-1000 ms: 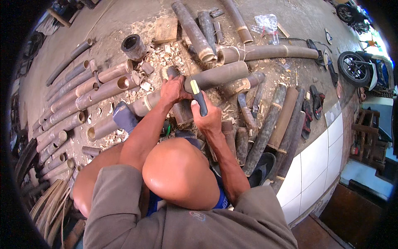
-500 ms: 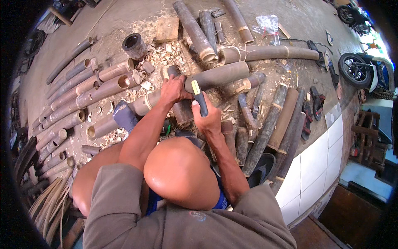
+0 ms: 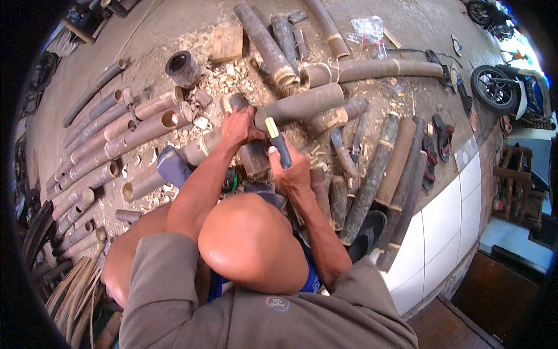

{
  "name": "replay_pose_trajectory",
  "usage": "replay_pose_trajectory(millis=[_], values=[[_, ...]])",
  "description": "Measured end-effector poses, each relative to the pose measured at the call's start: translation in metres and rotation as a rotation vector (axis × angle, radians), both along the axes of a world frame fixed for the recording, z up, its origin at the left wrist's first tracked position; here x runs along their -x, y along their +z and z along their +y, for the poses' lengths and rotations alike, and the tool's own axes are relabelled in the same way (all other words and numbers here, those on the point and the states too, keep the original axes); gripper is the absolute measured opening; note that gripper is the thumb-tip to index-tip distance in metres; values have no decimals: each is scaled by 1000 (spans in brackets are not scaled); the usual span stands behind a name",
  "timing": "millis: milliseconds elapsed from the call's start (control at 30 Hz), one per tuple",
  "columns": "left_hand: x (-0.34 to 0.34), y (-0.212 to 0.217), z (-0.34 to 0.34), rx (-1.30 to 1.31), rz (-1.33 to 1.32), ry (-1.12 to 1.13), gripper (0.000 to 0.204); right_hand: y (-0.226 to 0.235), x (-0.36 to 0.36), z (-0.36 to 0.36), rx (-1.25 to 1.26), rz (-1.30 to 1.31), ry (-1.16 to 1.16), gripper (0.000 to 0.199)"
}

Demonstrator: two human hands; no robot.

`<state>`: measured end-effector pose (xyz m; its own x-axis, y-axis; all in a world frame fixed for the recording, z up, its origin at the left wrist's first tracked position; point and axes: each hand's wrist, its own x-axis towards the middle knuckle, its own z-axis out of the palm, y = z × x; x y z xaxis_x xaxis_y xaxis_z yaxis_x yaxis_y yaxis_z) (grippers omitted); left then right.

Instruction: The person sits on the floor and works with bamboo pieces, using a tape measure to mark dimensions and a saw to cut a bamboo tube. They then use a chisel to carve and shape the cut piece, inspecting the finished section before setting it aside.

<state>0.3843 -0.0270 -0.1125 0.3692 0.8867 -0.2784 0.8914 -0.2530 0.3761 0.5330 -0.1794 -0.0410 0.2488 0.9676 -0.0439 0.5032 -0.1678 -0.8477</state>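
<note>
A thick bamboo pole [image 3: 308, 103] lies slantwise before me, its near-left end close to my covered foot [image 3: 173, 166]. My left hand [image 3: 239, 125] is closed over the pole around its middle. Just right of it, my right hand [image 3: 289, 165] grips a hand saw [image 3: 278, 142] by its black and yellow handle. The thin blade runs away from me across the pole, hard to make out beside my left fingers. Under the pole, near my left hand, is a shorter dark bamboo piece [image 3: 253, 156].
Bamboo tubes [image 3: 110, 145] lie in rows at the left, with split strips [image 3: 72, 291] below them. More poles [image 3: 378, 180] stand to the right, beside sandals [image 3: 444, 139] and white tiles [image 3: 439, 232]. Wood chips [image 3: 232, 81], a dark round pot [image 3: 183, 67] and a wooden block [image 3: 226, 43] sit beyond.
The saw and my right hand have drawn back slightly toward me along the cut. My left hand stays on the pole. The whole view has shifted a little.
</note>
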Motion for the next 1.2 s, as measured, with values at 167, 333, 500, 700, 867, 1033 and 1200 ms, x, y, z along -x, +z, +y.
replay_pose_trajectory(millis=[167, 333, 500, 700, 867, 1033, 1200], values=[[17, -3, -6, -13, 61, 4, 92, 47, -25, -147, -22, -8, 53, 55], [13, -13, -3, -72, 25, -1, 93, 22, -22, -97, 16, 21, 64, 51], [0, 9, 3, 28, 26, -26, 92, -1, -5, -16, -38, 11, 42, 40], [15, 2, -5, 27, 21, 11, 89, 61, -32, -172, -26, -66, 55, 56], [-1, 10, 1, 18, 2, -8, 89, 1, -18, -43, -2, 21, 43, 54], [5, 1, -4, 38, 6, 0, 91, 4, -6, -33, 23, 53, 17, 52], [15, 1, 2, 13, -4, -9, 93, 56, -40, -181, -27, -14, 68, 53]])
